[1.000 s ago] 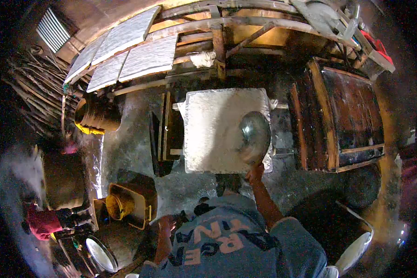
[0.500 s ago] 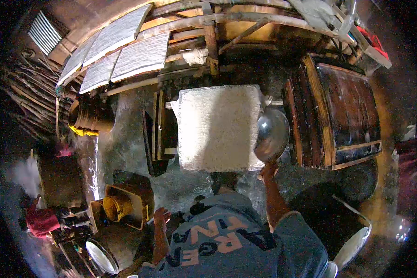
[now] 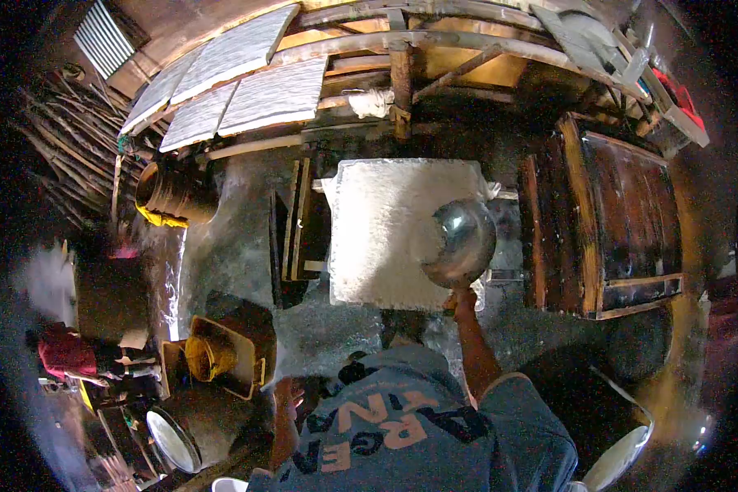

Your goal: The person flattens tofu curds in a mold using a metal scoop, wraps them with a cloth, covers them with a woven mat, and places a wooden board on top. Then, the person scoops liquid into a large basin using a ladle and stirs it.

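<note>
Workroom seen from above the worker. A dark floor (image 3: 320, 340) spans the middle. Along the far side runs a wooden rack (image 3: 400, 78) of posts and rails; pale rectangular panels (image 3: 275, 94) lie on its left part, several edge to edge. At the right stands a dark wooden case (image 3: 640, 221) with lighter edge strips, and at the far left a pile of thin sticks (image 3: 66, 156). The worker's dark shirt (image 3: 435, 430), with large lettering, fills the near centre. In front of it, centrally placed, is a white square slab (image 3: 377, 230), lit on its left half and shaded on its right. A drum (image 3: 176, 198) with a yellow rim lies to the left; nearer, a person in red (image 3: 67, 351) appears at the lower left. The round metal bowl (image 3: 466, 242) is over the right part of the slab, projecting slightly past its right edge; contact between them cannot be told. A yellow bucket (image 3: 211, 358) stands left of the worker. Of the hands, the right hand (image 3: 461, 302) grips the bowl's near end, its fingers closed; the left hand (image 3: 293, 396) is beside the shirt, too dim to tell whether open or closed.
</note>
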Available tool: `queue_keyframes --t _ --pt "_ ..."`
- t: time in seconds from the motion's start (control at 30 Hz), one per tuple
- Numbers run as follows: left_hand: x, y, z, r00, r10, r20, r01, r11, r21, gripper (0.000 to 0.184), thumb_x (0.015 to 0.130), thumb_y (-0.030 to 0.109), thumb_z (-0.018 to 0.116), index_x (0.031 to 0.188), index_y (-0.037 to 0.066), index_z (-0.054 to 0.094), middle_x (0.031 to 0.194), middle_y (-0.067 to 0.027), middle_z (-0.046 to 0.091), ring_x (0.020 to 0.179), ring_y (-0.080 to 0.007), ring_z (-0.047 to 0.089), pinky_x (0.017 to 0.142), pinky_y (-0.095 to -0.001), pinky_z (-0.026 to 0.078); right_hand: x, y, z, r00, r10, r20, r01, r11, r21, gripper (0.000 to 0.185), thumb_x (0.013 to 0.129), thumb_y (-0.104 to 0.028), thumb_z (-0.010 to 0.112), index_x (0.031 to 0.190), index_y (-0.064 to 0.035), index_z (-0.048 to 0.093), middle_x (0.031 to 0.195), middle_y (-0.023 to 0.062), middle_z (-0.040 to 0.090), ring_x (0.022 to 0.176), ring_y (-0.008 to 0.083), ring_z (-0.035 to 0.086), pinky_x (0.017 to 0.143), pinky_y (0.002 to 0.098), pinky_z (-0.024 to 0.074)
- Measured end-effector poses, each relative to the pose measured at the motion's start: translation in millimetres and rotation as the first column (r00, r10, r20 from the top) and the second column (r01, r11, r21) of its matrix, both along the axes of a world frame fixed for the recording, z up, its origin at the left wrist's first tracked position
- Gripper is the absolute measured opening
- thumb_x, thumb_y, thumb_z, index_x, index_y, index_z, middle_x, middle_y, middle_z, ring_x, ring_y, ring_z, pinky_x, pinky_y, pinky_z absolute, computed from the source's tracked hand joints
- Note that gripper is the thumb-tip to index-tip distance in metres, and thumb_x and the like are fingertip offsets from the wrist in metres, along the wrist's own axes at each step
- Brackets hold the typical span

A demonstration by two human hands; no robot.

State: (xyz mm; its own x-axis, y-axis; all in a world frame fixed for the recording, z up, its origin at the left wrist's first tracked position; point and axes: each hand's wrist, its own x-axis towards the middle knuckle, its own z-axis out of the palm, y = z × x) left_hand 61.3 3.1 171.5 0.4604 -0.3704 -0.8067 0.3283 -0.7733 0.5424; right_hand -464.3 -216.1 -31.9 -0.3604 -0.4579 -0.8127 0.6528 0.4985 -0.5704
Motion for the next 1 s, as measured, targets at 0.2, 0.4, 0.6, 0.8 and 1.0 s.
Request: queue_keyframes --t 0.2,0.4,0.6,0.8,1.0 --pt "-5 25 0 0.999 0.037 0.005 -0.037 0.999 0.040 0.028 0.084 0.027 0.054 0.106 0.010 0.054 0.086 -0.0092 0.063 0.067 -0.0226 0.062 0.053 -0.0337 0.048 -58 -27 12 0.726 -0.103 -0.680 -0.201 0.913 -0.354 0.047 0.079 -0.019 0.060 0.120 -0.0056 0.040 0.091 0.0120 0.057 0.067 0.0279 0.056 0.059 0.0380 0.0465" --pt "-8 30 -5 0.999 0.049 0.004 -0.049 0.997 0.052 0.028 0.084 0.028 0.054 0.106 0.010 0.054 0.086 -0.0089 0.063 0.067 -0.0227 0.062 0.054 -0.0339 0.048 -91 -61 54 0.910 0.107 -0.400 -0.125 0.992 -0.017 0.029 0.077 -0.019 0.060 0.098 -0.0070 0.044 0.075 0.0093 0.052 0.061 0.0258 0.050 0.054 0.0367 0.0418" --pt "-10 25 -3 0.999 0.048 0.010 -0.048 0.998 0.040 0.029 0.084 0.029 0.054 0.106 0.010 0.054 0.087 -0.0086 0.063 0.068 -0.0228 0.063 0.054 -0.0342 0.048 -79 -67 48 0.938 -0.011 0.345 0.083 0.977 -0.196 0.018 0.077 -0.018 0.061 0.072 -0.0116 0.044 0.051 0.0035 0.040 0.037 0.0192 0.040 0.033 0.0324 0.0345" --pt "-10 21 -1 0.999 0.046 0.024 -0.047 0.998 0.030 0.030 0.084 0.030 0.054 0.106 0.010 0.054 0.088 -0.0084 0.063 0.068 -0.0229 0.063 0.054 -0.0344 0.048 -44 -43 -3 0.634 0.252 0.731 0.053 0.929 -0.366 0.012 0.081 -0.014 0.055 0.076 -0.0086 0.046 0.056 0.0049 0.045 0.045 0.0189 0.047 0.045 0.0315 0.0429" --pt "-5 24 -3 0.998 0.047 0.029 -0.048 0.999 0.019 0.030 0.084 0.030 0.054 0.106 0.010 0.054 0.089 -0.0081 0.064 0.068 -0.0230 0.063 0.055 -0.0347 0.048 8 -44 82 0.985 0.154 0.077 -0.141 0.978 -0.154 0.039 0.081 -0.044 0.060 0.085 -0.0065 0.050 0.053 0.0051 0.045 0.043 0.0202 0.047 0.039 0.0347 0.0410"
